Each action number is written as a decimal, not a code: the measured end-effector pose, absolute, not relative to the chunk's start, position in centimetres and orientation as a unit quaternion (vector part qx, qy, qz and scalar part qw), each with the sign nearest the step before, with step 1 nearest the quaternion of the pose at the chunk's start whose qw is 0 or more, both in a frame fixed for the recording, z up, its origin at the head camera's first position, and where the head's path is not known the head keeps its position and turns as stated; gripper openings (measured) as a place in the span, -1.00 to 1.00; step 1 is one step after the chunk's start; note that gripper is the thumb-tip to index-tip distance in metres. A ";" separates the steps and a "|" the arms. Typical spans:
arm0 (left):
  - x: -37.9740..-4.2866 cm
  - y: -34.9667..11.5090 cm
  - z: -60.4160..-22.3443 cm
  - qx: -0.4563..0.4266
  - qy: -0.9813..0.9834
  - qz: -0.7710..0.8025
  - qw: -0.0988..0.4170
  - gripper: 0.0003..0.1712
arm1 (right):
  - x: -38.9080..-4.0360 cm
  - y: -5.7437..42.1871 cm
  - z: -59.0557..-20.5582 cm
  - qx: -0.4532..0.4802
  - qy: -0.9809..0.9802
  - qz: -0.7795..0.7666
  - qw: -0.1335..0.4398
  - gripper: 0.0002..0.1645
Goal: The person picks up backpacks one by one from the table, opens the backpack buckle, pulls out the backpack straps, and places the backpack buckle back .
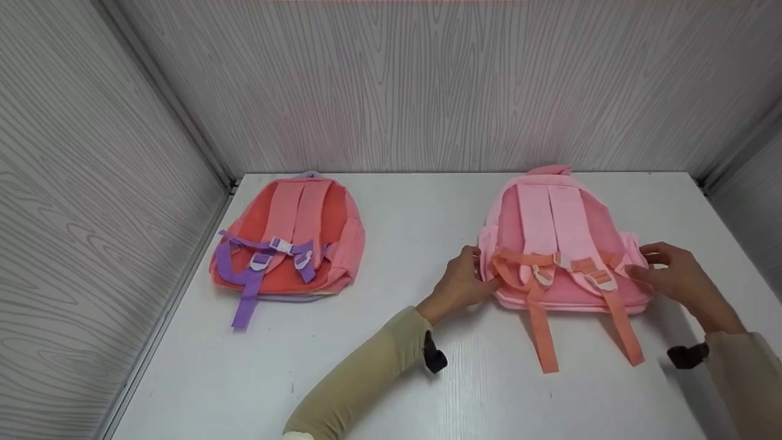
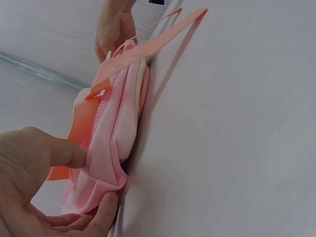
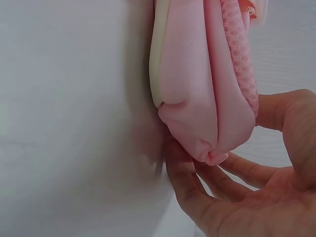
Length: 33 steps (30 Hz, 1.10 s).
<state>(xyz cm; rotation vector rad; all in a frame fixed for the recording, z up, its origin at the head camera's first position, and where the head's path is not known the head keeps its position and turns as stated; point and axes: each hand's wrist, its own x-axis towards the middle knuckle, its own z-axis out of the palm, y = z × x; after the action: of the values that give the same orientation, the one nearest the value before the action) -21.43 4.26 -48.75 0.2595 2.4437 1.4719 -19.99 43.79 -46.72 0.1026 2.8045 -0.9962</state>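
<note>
A pink backpack (image 1: 553,232) lies on the right part of the white table with its straps facing up. Two orange webbing straps (image 1: 544,336) trail from it toward the front. My left hand (image 1: 462,282) grips its lower left side, thumb on top and fingers low by the table, as the left wrist view shows. On the opposite side my right hand (image 1: 678,278) holds the lower right corner, with the thumb over the mesh back panel (image 3: 239,54) and the fingers curled below. The backpack's front face is hidden underneath.
At the left of the table (image 1: 415,244) lies a second backpack (image 1: 345,244), coral and orange with purple straps (image 1: 247,296), also strap side up. Grey wood-grain panels (image 1: 427,85) stand behind the table and at both sides.
</note>
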 end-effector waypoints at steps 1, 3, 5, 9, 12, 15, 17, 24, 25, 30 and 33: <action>-21.4 3.9 -48.7 0.091 0.843 0.512 0.136 -0.25 | -20.0 43.6 -46.7 0.033 0.939 -0.333 0.079 -0.09; -21.4 3.3 -48.7 0.095 0.841 0.515 0.135 -0.26 | -20.0 43.1 -46.7 0.030 0.939 -0.334 0.074 -0.09; -21.1 2.8 -48.9 0.098 0.838 0.520 0.137 -0.26 | -19.7 42.7 -47.0 0.031 0.938 -0.336 0.074 -0.10; -20.8 1.9 -49.2 0.102 0.834 0.525 0.135 -0.25 | -19.2 41.9 -47.4 0.031 0.937 -0.340 0.067 -0.12; -20.7 1.3 -49.2 0.095 0.834 0.525 0.136 -0.23 | -19.1 41.4 -47.5 0.031 0.935 -0.347 0.067 -0.12; -20.6 1.0 -49.3 0.089 0.834 0.528 0.136 -0.22 | -19.0 40.9 -47.6 0.033 0.933 -0.352 0.068 -0.12; -20.5 0.8 -49.4 0.090 0.832 0.530 0.134 -0.22 | -19.0 40.7 -47.7 0.030 0.932 -0.356 0.062 -0.13; -20.0 0.0 -49.3 0.092 0.833 0.531 0.125 -0.23 | -18.6 40.0 -47.6 0.024 0.926 -0.372 0.052 -0.16; -20.0 -0.3 -49.3 0.092 0.832 0.532 0.125 -0.23 | -18.6 39.8 -47.7 0.026 0.926 -0.374 0.052 -0.15; -19.7 -1.3 -49.4 0.089 0.828 0.539 0.125 -0.23 | -18.5 39.0 -47.9 0.035 0.920 -0.388 0.049 -0.15; -19.5 -1.8 -49.3 0.084 0.833 0.533 0.127 -0.22 | -18.6 38.5 -48.0 0.035 0.919 -0.388 0.052 -0.16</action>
<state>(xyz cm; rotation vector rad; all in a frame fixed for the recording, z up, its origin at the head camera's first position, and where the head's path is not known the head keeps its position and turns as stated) -19.47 -1.78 -49.32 0.2438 2.4229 1.5499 -18.55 38.53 -47.99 0.1054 2.7966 -1.1811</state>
